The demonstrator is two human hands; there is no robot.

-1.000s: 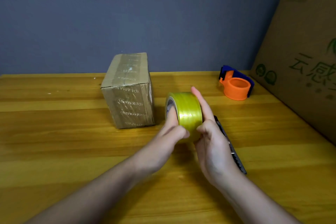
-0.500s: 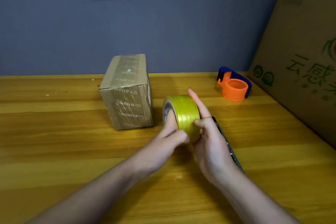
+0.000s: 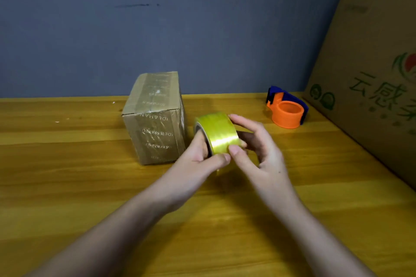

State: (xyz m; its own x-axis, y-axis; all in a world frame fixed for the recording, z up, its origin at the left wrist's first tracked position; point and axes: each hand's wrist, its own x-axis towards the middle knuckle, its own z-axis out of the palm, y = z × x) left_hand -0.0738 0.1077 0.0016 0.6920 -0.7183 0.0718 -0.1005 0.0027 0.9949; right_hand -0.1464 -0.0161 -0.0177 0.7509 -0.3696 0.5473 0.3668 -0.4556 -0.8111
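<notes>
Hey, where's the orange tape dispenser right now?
In the head view the orange tape dispenser sits far right on the table, by the wall, just left of the large printed carton.

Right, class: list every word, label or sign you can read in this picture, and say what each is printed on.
"IDEAMAN": upside down on the small taped box; lower repeats blurred.
"云感": green, on the big carton; next character cut off, small print unreadable.
Tape roll, orange dispenser: no text visible.
</notes>
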